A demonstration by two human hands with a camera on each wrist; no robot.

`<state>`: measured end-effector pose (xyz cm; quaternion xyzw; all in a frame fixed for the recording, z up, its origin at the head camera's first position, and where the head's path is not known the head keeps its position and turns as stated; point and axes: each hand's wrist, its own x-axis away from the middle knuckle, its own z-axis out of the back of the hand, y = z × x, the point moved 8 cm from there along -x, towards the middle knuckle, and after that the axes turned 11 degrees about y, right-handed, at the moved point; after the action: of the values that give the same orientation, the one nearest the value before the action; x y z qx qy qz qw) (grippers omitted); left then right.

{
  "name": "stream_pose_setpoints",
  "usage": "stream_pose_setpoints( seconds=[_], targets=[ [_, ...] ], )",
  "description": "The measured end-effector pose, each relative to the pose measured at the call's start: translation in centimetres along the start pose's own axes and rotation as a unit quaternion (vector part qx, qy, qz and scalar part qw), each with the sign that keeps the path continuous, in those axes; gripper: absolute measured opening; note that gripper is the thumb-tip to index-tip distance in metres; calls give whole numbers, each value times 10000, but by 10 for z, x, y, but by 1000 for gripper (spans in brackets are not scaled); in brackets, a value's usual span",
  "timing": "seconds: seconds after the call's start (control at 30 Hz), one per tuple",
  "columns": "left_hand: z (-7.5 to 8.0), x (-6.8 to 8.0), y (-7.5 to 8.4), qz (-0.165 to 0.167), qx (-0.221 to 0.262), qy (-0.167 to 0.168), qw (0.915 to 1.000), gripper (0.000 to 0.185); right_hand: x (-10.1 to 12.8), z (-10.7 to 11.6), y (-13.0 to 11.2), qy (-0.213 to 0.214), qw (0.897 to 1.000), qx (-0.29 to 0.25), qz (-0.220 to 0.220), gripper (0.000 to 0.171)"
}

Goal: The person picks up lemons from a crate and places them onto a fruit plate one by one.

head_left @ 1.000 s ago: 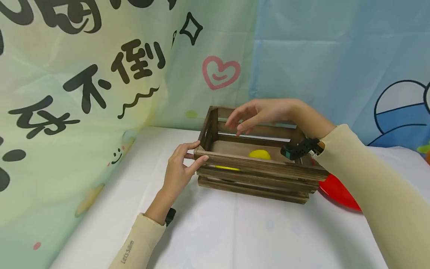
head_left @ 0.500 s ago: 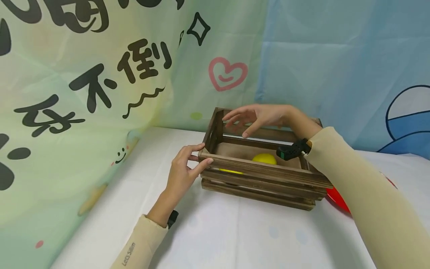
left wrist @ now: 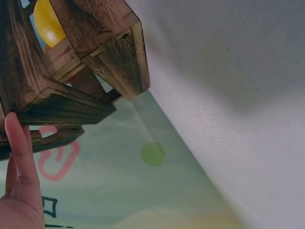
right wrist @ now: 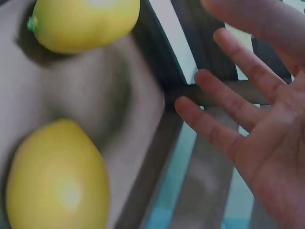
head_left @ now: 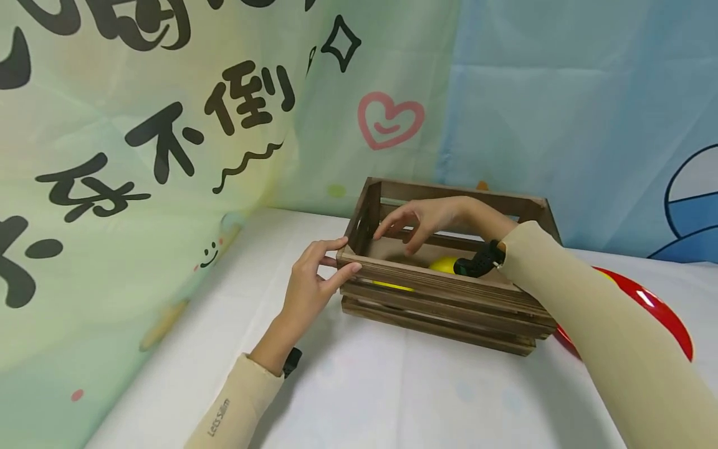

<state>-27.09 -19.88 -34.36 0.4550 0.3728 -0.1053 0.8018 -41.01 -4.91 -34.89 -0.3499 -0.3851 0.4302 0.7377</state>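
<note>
A brown wooden slatted crate (head_left: 449, 285) stands on the white-covered table. My left hand (head_left: 314, 280) grips its near left corner, thumb on the front slat and fingers at the side; the left wrist view shows fingers (left wrist: 24, 162) against the wood. Inside the crate, my right hand (head_left: 434, 218) hovers with fingers spread and loosely bent, holding nothing. The right wrist view shows two yellow lemons on the crate floor, one lemon (right wrist: 86, 24) with a green tip and another lemon (right wrist: 57, 176) nearer, both apart from the fingers. In the head view my right wrist device partly covers a lemon (head_left: 442, 265).
A red plate (head_left: 664, 312) lies right of the crate, partly behind my right sleeve. A printed cloth backdrop (head_left: 505, 112) hangs close behind the crate. A small orange thing (head_left: 482, 185) shows above the crate's back edge.
My right hand has lowered from above the crate into it, its fingers still holding nothing. My left hand keeps its grip on the corner. The head view has shifted slightly.
</note>
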Motion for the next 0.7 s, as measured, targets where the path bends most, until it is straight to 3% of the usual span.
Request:
stream_pose_setpoints(
  seconds=[0.17, 0.47, 0.7],
  targets=[
    [1, 1, -2, -23, -33, -55, 10000, 42, -6, -15, 3, -436, 9989, -167, 87, 59],
    [2, -1, -2, 174, 73, -89, 9998, 42, -9, -28, -7, -802, 9963, 11, 313, 62],
    [-3, 2, -4, 240, 353, -130, 9990, 42, -6, -26, -8, -350, 9977, -105, 568, 55]
  ],
)
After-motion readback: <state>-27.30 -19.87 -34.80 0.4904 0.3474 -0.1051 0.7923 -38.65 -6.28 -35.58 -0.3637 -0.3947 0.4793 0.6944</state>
